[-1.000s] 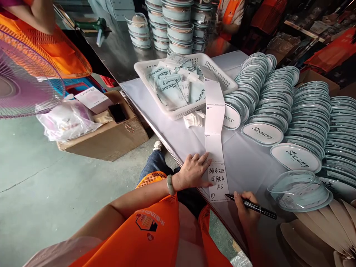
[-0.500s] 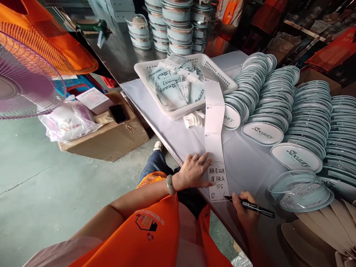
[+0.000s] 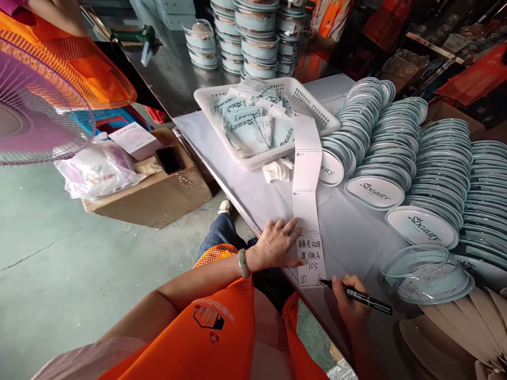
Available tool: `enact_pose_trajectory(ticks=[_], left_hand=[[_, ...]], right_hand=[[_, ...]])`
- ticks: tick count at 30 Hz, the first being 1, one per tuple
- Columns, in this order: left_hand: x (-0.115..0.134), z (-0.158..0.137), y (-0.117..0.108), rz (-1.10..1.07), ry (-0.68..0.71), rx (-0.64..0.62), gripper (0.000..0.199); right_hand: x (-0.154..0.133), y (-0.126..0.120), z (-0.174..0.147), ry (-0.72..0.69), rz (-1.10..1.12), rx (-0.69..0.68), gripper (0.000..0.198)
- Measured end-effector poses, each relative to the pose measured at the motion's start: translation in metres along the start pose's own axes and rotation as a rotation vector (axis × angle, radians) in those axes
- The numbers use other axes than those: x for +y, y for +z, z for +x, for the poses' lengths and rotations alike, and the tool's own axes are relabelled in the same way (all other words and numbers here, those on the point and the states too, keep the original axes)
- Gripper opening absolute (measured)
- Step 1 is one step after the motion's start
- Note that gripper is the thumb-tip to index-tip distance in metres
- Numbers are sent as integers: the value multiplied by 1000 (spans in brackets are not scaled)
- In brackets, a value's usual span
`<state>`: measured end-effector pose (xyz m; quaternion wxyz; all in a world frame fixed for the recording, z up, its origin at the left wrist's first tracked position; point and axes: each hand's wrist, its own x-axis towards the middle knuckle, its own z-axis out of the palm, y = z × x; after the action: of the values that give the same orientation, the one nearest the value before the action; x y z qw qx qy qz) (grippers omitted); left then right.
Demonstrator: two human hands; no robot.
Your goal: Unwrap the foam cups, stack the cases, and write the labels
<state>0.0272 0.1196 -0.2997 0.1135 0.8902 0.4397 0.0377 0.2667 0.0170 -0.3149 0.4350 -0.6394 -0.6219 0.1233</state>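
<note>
My left hand lies flat with spread fingers on the table edge, its fingertips on the left border of a long strip of white labels. In my right hand is a black marker pen, its tip touching the lower right corner of the nearest label. That label bears handwritten black characters, "105" and a circled 1. The strip runs away from me, and its far end rests over a white plastic basket full of pale blue printed packets.
Rows of stacked pale blue lids line the table's right side, near a clear container and beige folded pieces. Stacked round tubs stand behind. Left are a purple fan, a cardboard box with a phone, and another person's orange vest.
The marker has added strokes after the slash at the label's lower right corner. My left hand stays in place on the strip.
</note>
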Motion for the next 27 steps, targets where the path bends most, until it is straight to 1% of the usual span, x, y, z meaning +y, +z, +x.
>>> enact_pose_trajectory(ticks=[2,4,9,13,19,22,25,27], left_hand=[[0,0,0,-6,-1,1,96],[-1,0,0,-12,2,2,96],[-1,-1,0,-8,7,9,95],[-1,0,0,-10,6,11,96],[-2,0,2,-21,5,16,96],[-2,0,2,-24,5,10,96],[-2,0,0,-27,4,3,96],[-1,0,-2,-29,1,2,96]], right_hand=[[-2,0,0,22,12,60,34],[-4,1,1,41,43,77,34],[-12,8,6,132,62,-21,38],[-11,10,5,98,35,-54,39],[-8,9,6,-46,-48,-56,36],[-11,8,7,-75,-54,-47,37],[-12,8,5,-2,-13,-65,40],[-12,7,4,129,62,-52,42]])
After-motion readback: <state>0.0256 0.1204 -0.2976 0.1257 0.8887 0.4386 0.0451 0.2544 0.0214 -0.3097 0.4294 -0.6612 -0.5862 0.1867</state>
